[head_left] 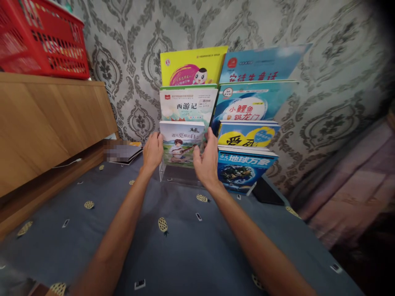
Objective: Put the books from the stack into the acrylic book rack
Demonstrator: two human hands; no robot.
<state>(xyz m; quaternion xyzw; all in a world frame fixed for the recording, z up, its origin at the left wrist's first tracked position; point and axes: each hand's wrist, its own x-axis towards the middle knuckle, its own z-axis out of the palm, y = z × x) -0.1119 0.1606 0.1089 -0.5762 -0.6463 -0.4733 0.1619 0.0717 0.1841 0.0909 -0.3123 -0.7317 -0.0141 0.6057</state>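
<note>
Between my two hands is a small book (181, 142) with a drawn boy playing a guitar on its cover. My left hand (153, 150) holds its left edge, the fingers curled round the side. At the right edge, my right hand (207, 161) grips it with the thumb in front and the fingers partly hidden. The book leans upright in a clear stepped stand (182, 174). Right behind it stands a white and green book (189, 100), and behind that a yellow book (193, 65).
On the right half stand a dark blue earth book (243, 172), a yellow-and-blue book (247, 135), a teal book (257, 100) and a tall blue book (265, 63). A black flat object (268, 192) lies beside them. Leftward are a wooden cabinet (55, 123), a red basket (61, 45) and booklets (125, 151).
</note>
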